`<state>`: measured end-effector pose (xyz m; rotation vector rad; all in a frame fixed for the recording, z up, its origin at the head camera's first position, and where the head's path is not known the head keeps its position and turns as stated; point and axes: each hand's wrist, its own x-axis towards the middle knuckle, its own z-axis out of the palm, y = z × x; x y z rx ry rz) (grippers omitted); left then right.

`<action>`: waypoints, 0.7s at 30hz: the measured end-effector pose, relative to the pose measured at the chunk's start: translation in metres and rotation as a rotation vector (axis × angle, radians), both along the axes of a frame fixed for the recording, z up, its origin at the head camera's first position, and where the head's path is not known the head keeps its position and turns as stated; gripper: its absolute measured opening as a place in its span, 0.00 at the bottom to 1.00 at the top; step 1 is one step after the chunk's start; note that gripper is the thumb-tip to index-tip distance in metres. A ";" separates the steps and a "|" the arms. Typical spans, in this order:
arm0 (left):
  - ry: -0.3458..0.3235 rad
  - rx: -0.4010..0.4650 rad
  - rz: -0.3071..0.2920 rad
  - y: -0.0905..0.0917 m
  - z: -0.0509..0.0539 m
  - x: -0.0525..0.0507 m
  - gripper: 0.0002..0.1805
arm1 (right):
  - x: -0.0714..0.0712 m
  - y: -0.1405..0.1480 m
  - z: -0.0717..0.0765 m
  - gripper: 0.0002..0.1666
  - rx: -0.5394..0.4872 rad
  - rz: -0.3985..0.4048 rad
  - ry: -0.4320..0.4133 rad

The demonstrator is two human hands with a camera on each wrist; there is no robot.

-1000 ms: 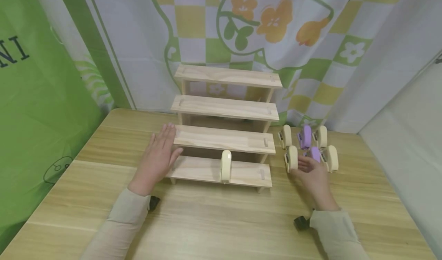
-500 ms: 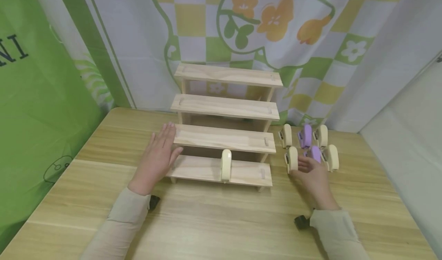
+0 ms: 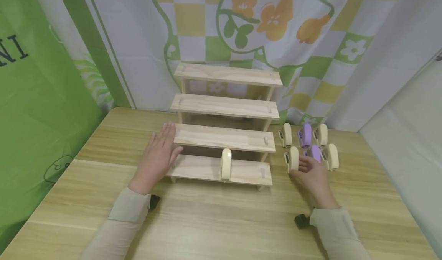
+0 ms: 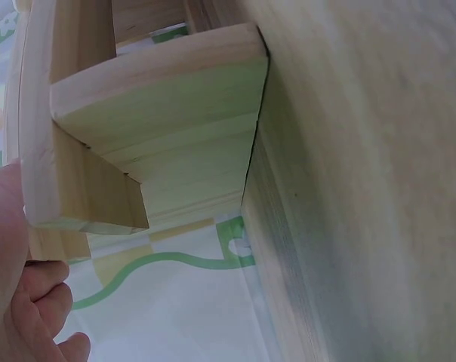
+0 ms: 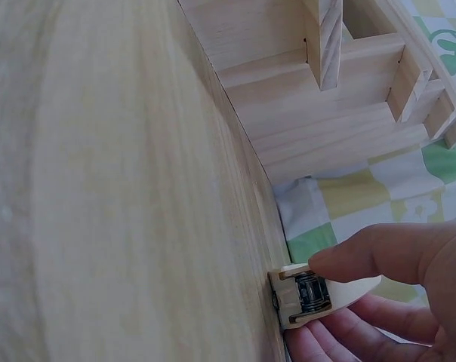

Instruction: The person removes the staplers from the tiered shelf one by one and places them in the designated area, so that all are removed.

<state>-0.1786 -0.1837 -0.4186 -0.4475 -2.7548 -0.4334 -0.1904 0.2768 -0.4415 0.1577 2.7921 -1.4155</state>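
Note:
A cream mini stapler [image 3: 291, 160] stands on the table at the right. My right hand [image 3: 312, 179] pinches it between thumb and fingers; in the right wrist view the thumb lies on one side of the stapler [image 5: 311, 294] and the fingers on the other. My left hand [image 3: 155, 158] rests against the left end of a four-step wooden rack [image 3: 224, 137], its fingers extended by the second step from the bottom. Another cream stapler [image 3: 226, 165] stands on the lowest step, right of its middle.
Beside the right hand stand purple staplers [image 3: 304, 135] and other cream staplers [image 3: 321, 135] in two rows. The rack stands near the table's back edge, before a patterned curtain [image 3: 190, 20]. A green cloth [image 3: 41, 99] hangs at the left.

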 end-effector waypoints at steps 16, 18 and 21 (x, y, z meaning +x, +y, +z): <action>-0.012 0.001 0.000 0.000 0.000 0.000 0.40 | 0.004 -0.005 0.011 0.36 0.024 -0.004 0.046; -0.010 -0.002 0.000 0.000 0.000 -0.001 0.40 | 0.006 -0.007 0.015 0.33 0.058 -0.021 0.092; -0.010 -0.002 0.003 0.000 0.000 -0.001 0.40 | 0.010 -0.014 0.021 0.29 0.072 -0.056 0.171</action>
